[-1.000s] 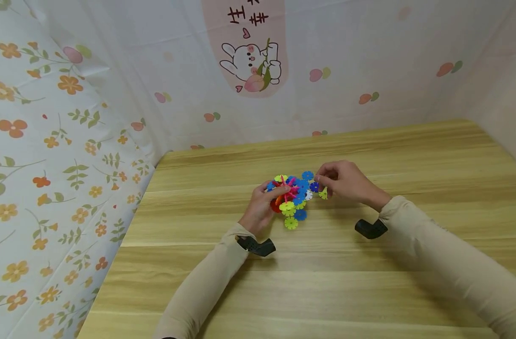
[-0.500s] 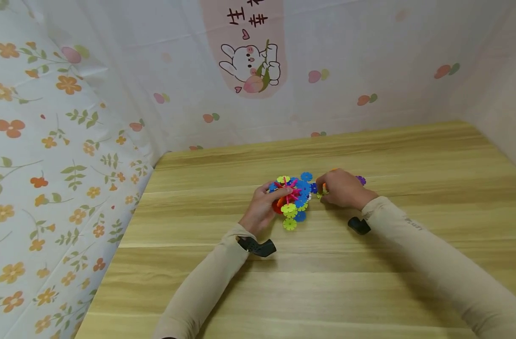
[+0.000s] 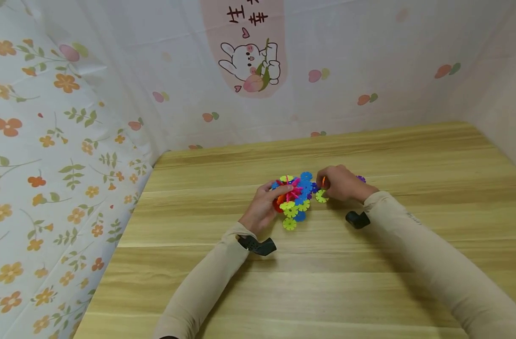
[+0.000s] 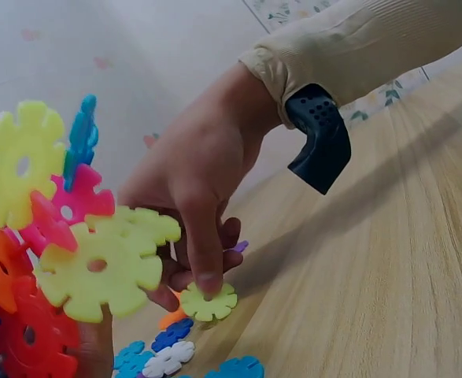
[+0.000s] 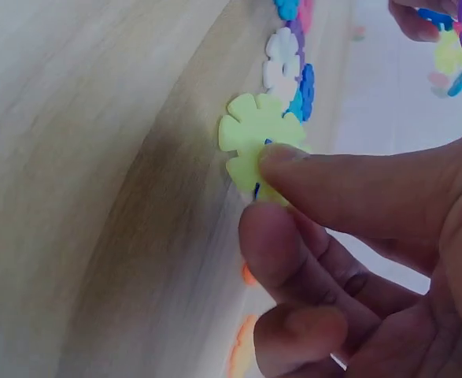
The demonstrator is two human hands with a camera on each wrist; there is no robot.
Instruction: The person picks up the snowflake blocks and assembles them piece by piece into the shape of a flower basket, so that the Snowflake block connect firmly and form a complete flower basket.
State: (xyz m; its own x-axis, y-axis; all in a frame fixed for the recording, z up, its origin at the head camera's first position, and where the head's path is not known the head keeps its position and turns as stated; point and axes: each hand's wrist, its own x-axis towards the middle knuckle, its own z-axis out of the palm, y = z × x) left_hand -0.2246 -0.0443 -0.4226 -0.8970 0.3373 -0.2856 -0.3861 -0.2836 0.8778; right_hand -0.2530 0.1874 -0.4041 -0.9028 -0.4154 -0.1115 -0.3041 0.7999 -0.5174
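Note:
My left hand [image 3: 261, 207] holds a cluster of joined plastic snowflake discs [image 3: 292, 194] in pink, yellow, blue, red and orange, with the thumb across its pink part. In the left wrist view, its yellow disc [image 4: 98, 266] and red disc [image 4: 34, 335] show large and close. Just to the right, my right hand [image 3: 347, 183] pinches a single yellow snowflake disc [image 5: 254, 134]. The right wrist view has the thumb on the disc's face and the index fingertip at its edge. Part of that disc is hidden by the thumb.
Loose discs lie by the right hand: a white one [image 4: 169, 358], a dark blue one [image 4: 172, 335], an orange one [image 5: 242, 346] and a purple one [image 3: 361, 179]. The wooden table [image 3: 249, 292] meets a patterned cloth [image 3: 347, 56] behind and at the left.
My right hand has shifted slightly right and lower over the loose discs, and now has the yellow disc turned flatter to view. The purple disc has come into sight. The left hand barely moves.

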